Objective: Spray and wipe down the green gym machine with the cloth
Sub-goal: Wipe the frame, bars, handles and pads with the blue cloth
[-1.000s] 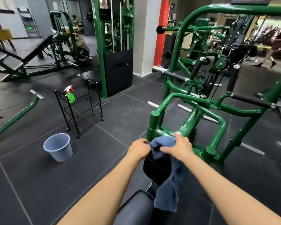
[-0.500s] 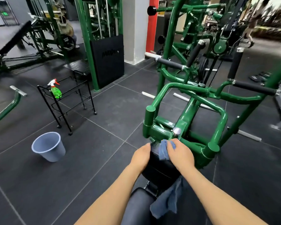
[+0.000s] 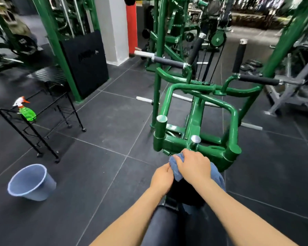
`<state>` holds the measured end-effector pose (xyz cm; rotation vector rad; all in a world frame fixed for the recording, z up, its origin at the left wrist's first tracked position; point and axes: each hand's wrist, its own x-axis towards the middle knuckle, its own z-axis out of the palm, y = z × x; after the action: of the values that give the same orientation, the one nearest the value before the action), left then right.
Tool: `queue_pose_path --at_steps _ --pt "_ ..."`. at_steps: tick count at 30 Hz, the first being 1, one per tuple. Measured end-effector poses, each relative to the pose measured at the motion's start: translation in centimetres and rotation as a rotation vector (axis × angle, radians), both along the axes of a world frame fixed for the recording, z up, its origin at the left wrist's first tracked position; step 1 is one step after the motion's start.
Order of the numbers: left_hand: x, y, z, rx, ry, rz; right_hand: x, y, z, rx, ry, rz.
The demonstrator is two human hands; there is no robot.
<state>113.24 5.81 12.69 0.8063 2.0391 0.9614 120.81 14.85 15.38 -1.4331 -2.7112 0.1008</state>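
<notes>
Pressing a blue cloth (image 3: 174, 165) onto the black pad (image 3: 185, 190) by the green machine (image 3: 194, 121), our right hand (image 3: 194, 166) curls round it; our left hand (image 3: 161, 179) touches the pad, its grip hidden; spray bottle (image 3: 26, 110) sits on the cart (image 3: 43, 121).

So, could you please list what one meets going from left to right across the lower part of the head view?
Bucket → spray bottle on the black rack → left hand → cloth under the right hand.
</notes>
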Motion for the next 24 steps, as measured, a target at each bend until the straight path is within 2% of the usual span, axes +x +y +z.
queue_pose_path --at_steps 3,8,10,13,19,22,24 --pt "-0.3 -0.2 0.2 0.004 0.024 -0.077 0.5 0.7 0.1 -0.143 0.125 -0.077" --pt "-1.1 0.1 1.5 -0.003 0.044 -0.123 6.2 -2.4 -0.7 -0.142 0.505 -0.257" --pt "-0.5 0.4 2.1 0.003 0.049 -0.127 6.7 -4.3 -1.0 -0.147 0.447 -0.282" --pt "0.5 1.0 2.4 -0.044 0.113 -0.171 5.0 -5.8 -1.2 -0.106 0.181 -0.32" --pt "0.9 2.3 2.2 -0.138 0.181 -0.207 4.0 -1.6 -1.0 -0.222 0.306 -0.469" --pt "1.5 1.9 1.5 -0.176 0.213 -0.237 5.2 0.4 -0.2 -0.423 0.512 -0.612" --pt "1.7 1.8 1.3 -0.173 0.205 -0.227 5.8 0.2 -0.4 -0.467 0.611 -0.651"
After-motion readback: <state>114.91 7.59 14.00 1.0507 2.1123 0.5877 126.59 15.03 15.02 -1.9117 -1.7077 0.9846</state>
